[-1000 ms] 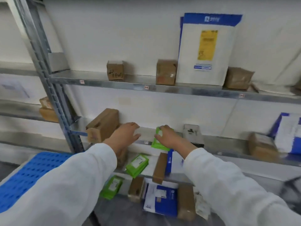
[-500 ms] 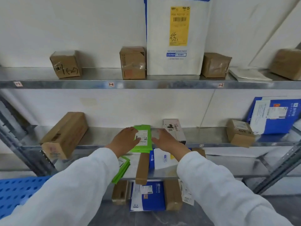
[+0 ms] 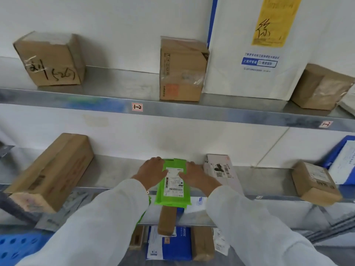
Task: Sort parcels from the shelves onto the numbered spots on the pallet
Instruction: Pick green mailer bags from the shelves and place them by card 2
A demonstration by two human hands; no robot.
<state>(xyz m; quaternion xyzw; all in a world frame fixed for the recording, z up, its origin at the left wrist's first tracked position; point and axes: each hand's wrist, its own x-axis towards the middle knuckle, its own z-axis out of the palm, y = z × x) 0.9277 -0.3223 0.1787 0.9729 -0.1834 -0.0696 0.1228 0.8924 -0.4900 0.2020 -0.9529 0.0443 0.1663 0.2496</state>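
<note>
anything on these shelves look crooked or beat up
The long brown box lies skewed on the middle shelf, its near end overhanging the edge. The scribbled box on the top shelf looks crumpled and leans.

green parcel (image 3: 173, 184): flat, white printed label facing up, lengthwise across the front edge of the middle shelf (image 3: 115, 175), near end overhanging.
left hand (image 3: 151, 172): grips the parcel's left side, thumb on the label.
right hand (image 3: 194, 174): grips the right side, thumb on the label.
middle shelf, others: long brown box (image 3: 51, 173) at left; white box (image 3: 221, 170) just beside the right hand.
upper shelf (image 3: 96, 100): handwritten brown box (image 3: 51, 60), taped brown box (image 3: 182, 70), tall white mailer (image 3: 255, 54) with a yellow label.
pallet (image 3: 17, 246): blue, perforated, lower left corner.
</note>
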